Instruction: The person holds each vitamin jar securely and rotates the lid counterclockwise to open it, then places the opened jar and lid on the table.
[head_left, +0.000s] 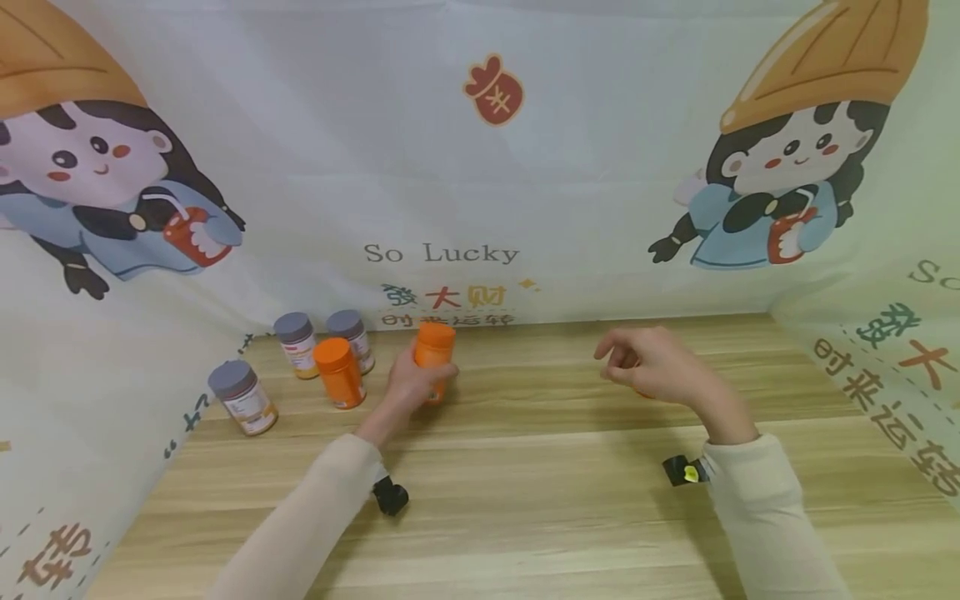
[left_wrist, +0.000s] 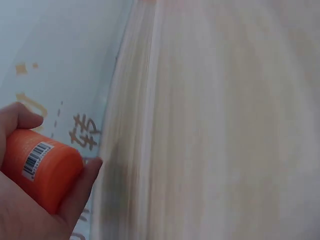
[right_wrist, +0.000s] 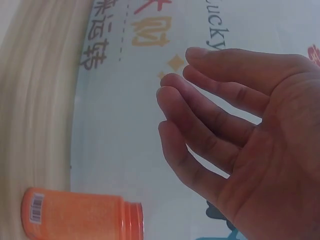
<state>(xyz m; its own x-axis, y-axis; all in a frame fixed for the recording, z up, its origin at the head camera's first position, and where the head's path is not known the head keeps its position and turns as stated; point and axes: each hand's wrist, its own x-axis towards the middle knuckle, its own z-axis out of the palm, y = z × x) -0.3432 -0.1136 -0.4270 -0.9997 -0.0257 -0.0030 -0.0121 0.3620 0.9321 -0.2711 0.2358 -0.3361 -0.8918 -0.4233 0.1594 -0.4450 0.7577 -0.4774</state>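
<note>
My left hand (head_left: 408,382) grips an orange bottle (head_left: 435,340) with an orange lid, thumb and fingers on opposite sides. In the left wrist view that bottle (left_wrist: 60,172) is tilted, with a barcode label showing. My right hand (head_left: 660,364) hangs in the air on the right side, its fingers (right_wrist: 192,135) loosely curled around nothing. A second orange bottle (right_wrist: 75,212) stands upright on the table beside it, apart from the fingers in the right wrist view. The head view leaves only a sliver of that bottle visible past the hand.
Left of my left hand stand another orange bottle (head_left: 340,375) and grey-lidded jars: one in front (head_left: 243,400), two behind (head_left: 297,346) (head_left: 352,333). A printed cloth (head_left: 585,183) walls the back and sides of the wooden table (head_left: 525,483).
</note>
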